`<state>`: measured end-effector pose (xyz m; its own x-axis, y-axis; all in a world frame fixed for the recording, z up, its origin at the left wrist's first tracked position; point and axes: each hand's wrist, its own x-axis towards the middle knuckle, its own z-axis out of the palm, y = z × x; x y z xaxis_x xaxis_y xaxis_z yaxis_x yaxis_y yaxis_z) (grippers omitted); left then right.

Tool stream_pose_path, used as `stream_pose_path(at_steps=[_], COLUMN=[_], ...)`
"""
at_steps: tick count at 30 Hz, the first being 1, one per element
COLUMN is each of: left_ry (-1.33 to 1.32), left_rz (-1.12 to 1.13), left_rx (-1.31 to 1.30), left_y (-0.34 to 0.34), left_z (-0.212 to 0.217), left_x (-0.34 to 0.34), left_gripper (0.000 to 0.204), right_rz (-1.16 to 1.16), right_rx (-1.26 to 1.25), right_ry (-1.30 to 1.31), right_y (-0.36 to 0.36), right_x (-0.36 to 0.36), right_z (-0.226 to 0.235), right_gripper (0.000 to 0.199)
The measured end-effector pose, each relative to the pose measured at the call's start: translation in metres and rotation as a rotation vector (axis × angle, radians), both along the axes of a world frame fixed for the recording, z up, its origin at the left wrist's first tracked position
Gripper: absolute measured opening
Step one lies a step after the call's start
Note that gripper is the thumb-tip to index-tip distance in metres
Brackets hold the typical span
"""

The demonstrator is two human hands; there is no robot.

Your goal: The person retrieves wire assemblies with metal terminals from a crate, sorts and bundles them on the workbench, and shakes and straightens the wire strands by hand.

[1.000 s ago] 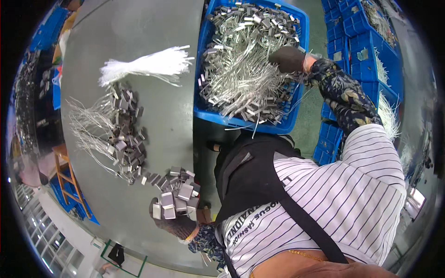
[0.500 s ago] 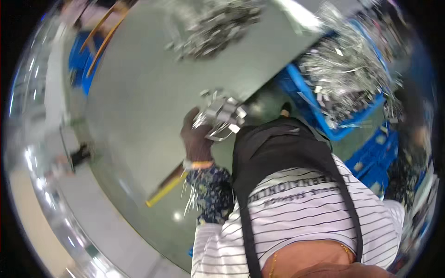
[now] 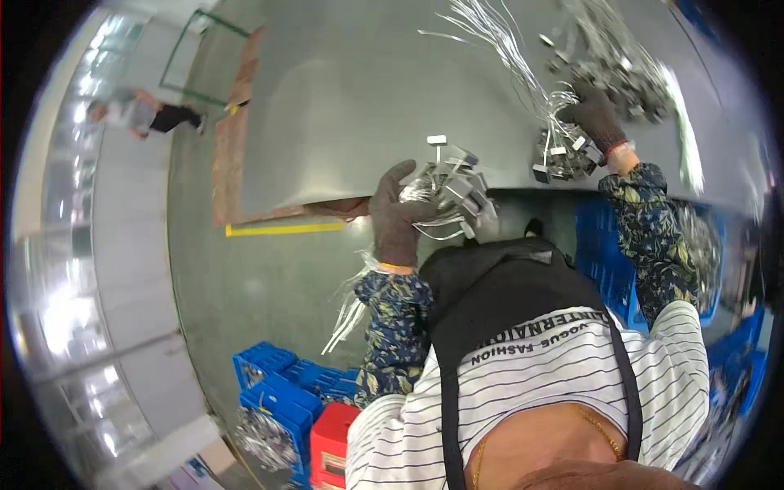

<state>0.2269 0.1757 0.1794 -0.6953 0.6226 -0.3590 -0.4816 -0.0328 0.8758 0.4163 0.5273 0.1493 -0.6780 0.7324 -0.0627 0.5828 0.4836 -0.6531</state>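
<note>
At the far left, a person (image 3: pixel 151 114) stands on the floor beyond the bench (image 3: pixel 367 90), whose smooth grey top has a dull sheen. Nearer, still on the left, are blue plastic crates (image 3: pixel 282 400), one with silvery strands spilling out, and a glossy red box (image 3: pixel 331 433) just beside them.

In the middle, the left hand (image 3: pixel 397 219), in a dark knitted glove, is curled around a left cluster (image 3: pixel 461 192) at the bench's near edge, thumb raised. The cluster is gathered: small, hard-edged grey blocks packed at angles, with thin, glossy pale wires looping among them. A few loose pale strands (image 3: pixel 347 318) hang by the sleeve.

Further right, the right hand (image 3: pixel 594 118), gloved alike, appears closed over the wires of a right cluster (image 3: pixel 565 155), its blocks toward the near edge, its wires (image 3: pixel 498 45) fanning away to the far side. So two lots are gathered, one per hand, apart from each other.

Beyond the right hand, a tangled pile (image 3: pixel 629 82) of similar blocks and wires remains ungathered, with a straight white bundle (image 3: pixel 684 131) on its right.
</note>
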Motion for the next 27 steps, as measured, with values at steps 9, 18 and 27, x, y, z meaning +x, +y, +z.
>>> stream_pose_path(at_steps=[9, 18, 27], left_ry=[0.456, 0.497, 0.134], left_rz=[0.123, 0.062, -0.249], left_rx=[-0.399, -0.030, -0.048], left_y=[-0.033, 0.008, 0.006], left_z=[-0.006, 0.048, 0.037], left_x=[-0.031, -0.006, -0.001], left_gripper=[0.089, 0.090, 0.071], right_rz=[0.240, 1.020, 0.741], right_rx=[0.513, 0.410, -0.098], right_ry=[-0.288, 0.360, 0.451], right_y=[0.014, -0.176, -0.205], right_x=[-0.124, -0.142, -0.090], right_z=[0.052, 0.082, 0.036], right_gripper=[0.073, 0.068, 0.054])
